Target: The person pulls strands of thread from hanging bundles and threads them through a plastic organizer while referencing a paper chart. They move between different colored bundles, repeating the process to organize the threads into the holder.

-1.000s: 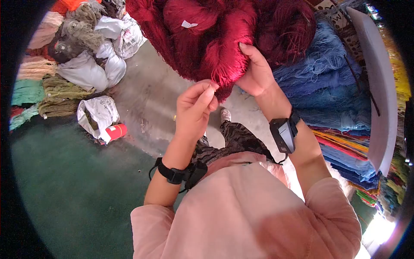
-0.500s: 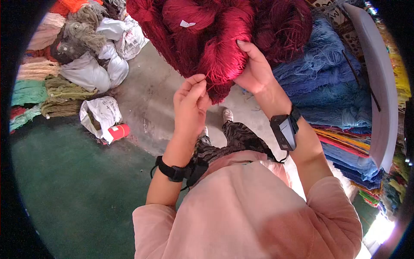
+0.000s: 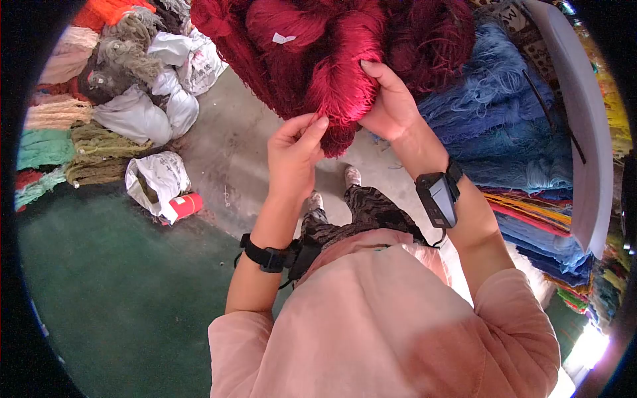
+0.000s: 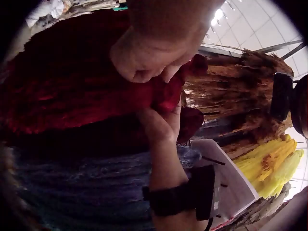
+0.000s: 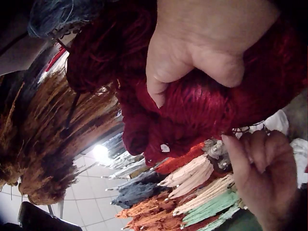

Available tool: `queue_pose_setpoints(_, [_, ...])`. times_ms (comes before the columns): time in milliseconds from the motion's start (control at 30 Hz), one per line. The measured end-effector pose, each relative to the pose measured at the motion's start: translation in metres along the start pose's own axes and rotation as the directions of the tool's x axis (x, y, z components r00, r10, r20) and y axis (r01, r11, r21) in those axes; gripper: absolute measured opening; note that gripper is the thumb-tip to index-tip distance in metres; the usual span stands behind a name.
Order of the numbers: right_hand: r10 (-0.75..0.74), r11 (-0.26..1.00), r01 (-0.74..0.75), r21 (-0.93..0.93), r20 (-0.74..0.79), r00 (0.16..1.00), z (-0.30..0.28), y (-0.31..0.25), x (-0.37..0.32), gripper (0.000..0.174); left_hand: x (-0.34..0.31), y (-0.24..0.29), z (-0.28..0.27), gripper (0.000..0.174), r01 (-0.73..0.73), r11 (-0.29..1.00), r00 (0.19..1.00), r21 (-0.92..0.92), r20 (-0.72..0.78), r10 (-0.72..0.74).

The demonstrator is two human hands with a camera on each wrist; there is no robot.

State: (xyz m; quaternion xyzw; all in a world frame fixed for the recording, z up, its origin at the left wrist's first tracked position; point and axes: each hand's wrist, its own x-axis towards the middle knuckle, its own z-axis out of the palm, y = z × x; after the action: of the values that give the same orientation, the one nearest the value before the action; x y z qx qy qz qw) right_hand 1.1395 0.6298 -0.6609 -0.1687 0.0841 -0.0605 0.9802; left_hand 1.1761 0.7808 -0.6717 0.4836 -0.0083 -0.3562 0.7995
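A thick crimson yarn skein (image 3: 348, 69) hangs at the top of the head view among darker red skeins (image 3: 431, 46). My right hand (image 3: 393, 111) holds its lower right side, thumb over the front and fingers behind, partly hidden by the yarn. At the skein's lower left edge, my left hand (image 3: 295, 149) pinches a fine red thread between thumb and index finger. The right wrist view shows the left fingertips (image 5: 225, 138) right at the yarn's edge, with the right thumb lying over the strands. A small white tag (image 3: 283, 38) sits on the red yarn.
Blue skeins (image 3: 497, 126) hang at the right beside a pale curved panel (image 3: 584, 132). At the left are white bags (image 3: 136, 116), olive skeins (image 3: 99, 152) and an open sack with a red roll (image 3: 186, 205) on the floor. Brown skeins (image 4: 236, 91) show in the left wrist view.
My left hand drew slightly left from the skein, a thin thread stretched at its fingertips, then came back to the yarn's edge. The right hand keeps its hold.
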Motion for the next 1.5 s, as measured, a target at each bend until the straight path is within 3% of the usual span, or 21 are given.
queue_pose_setpoints(167, [0.001, 1.000, -0.001, -0.023, -0.012, 1.000, -0.002, -0.001, 0.000, 0.031, -0.002, -0.001, -0.006, 0.005, 0.031, 0.999, 0.999, -0.017, 0.030, -0.031])
queue_pose_setpoints(367, [0.028, 1.000, -0.028, -0.004, 0.029, 0.999, -0.005, -0.002, 0.001, 0.031, -0.004, -0.001, -0.005, 0.014, 0.069, 0.972, 0.992, -0.226, 0.116, -0.043])
queue_pose_setpoints(467, [0.020, 1.000, -0.020, 0.000, -0.029, 0.999, 0.001, -0.002, -0.001, 0.027, -0.003, -0.004, -0.004, 0.015, 0.039, 0.969, 0.997, -0.244, 0.070, -0.022])
queue_pose_setpoints(767, [0.030, 1.000, -0.030, 0.001, 0.016, 0.999, 0.000, -0.003, -0.001, 0.026, -0.001, -0.010, -0.002, 0.012, 0.007, 0.996, 0.998, -0.085, 0.069, -0.001])
queue_pose_setpoints(1167, [0.001, 1.000, -0.003, -0.025, -0.080, 0.997, 0.001, -0.001, 0.003, 0.024, -0.006, -0.003, 0.000, 0.007, -0.007, 0.954, 0.976, -0.300, 0.206, 0.072])
queue_pose_setpoints(1267, [-0.044, 0.998, 0.040, -0.054, -0.086, 0.995, 0.002, 0.001, 0.006, 0.023, -0.014, 0.005, -0.003, 0.009, 0.079, 0.911, 0.964, -0.404, 0.263, 0.033])
queue_pose_setpoints(1367, [-0.062, 0.995, 0.052, -0.089, -0.114, 0.992, 0.002, 0.003, 0.008, 0.023, -0.020, 0.012, -0.014, 0.013, 0.240, 0.922, 0.918, -0.305, 0.380, -0.113])
queue_pose_setpoints(1500, [-0.096, 0.987, 0.070, -0.143, -0.187, 0.978, 0.007, 0.008, 0.010, 0.023, -0.024, 0.020, -0.033, 0.013, 0.269, 0.958, 0.932, -0.102, 0.278, -0.232])
